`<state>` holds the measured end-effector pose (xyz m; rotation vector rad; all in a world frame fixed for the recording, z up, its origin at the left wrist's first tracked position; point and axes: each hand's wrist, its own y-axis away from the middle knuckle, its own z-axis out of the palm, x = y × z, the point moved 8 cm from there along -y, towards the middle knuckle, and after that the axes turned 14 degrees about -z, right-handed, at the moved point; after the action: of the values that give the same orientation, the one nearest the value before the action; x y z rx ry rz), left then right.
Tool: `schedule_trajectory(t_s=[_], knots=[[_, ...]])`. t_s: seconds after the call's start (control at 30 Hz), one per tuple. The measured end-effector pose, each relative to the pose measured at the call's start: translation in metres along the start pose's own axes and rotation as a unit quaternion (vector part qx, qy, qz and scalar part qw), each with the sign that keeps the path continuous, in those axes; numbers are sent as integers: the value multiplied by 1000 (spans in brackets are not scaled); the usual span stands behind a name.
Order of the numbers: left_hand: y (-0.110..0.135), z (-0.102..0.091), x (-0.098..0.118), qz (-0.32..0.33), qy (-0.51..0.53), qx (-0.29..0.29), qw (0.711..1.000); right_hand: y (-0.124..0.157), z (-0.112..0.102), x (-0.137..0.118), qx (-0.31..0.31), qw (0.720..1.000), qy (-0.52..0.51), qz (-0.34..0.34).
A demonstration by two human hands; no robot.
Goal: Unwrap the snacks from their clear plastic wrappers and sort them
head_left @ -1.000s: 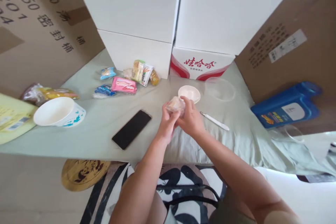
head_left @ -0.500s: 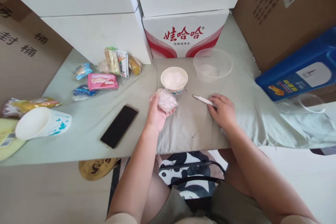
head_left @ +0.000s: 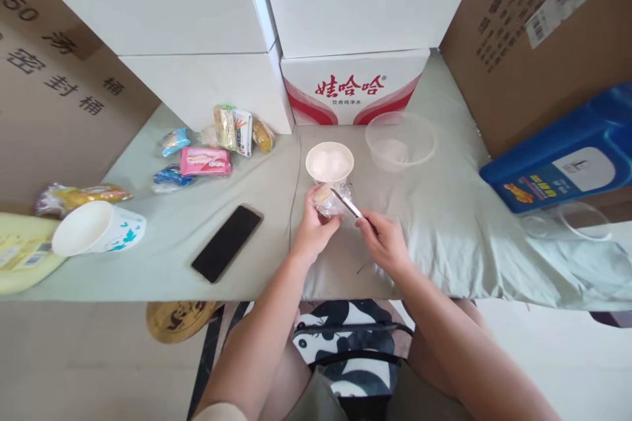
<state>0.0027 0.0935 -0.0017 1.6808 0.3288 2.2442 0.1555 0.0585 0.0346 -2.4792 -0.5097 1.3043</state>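
Bracing the small clear-wrapped snack packet [head_left: 326,201], my left hand [head_left: 312,237] keeps its grip closed round it, six o'clock of the white paper bowl [head_left: 330,159]; my right hand [head_left: 386,245] pinches a slim white knife [head_left: 346,203], tip at the wrapper.

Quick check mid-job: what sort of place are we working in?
Probably a home or storeroom corner: a cloth-covered surface hemmed in by stacked cardboard boxes, with snack packets and a phone lying on it.

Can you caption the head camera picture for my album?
Left hand holds a wrapped snack; right hand holds a small knife at it.
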Motion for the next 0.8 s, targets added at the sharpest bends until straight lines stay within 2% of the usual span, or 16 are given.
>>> schedule_trajectory(t_s=[0.1,0.23,0.3,0.4,0.53,0.63,0.73,0.8], knots=[[2,-6,5,3,56,19,998,1,7,-6,-16,999,20,-22],[4,-45,27,31,162,87,982,8,8,1,-49,997,55,-26],[5,-64,35,50,165,112,979,12,1,11,-46,995,94,-9],[6,-75,31,42,83,126,988,15,-13,29,-34,985,166,20],[12,-62,13,-3,-105,104,989,12,-28,40,-27,965,259,18],[22,-60,23,43,-219,123,967,11,-38,38,22,946,323,2],[26,-64,37,93,-288,126,945,10,-32,26,52,957,279,-54],[24,-65,39,95,-319,108,937,9,-13,15,24,974,203,-98]])
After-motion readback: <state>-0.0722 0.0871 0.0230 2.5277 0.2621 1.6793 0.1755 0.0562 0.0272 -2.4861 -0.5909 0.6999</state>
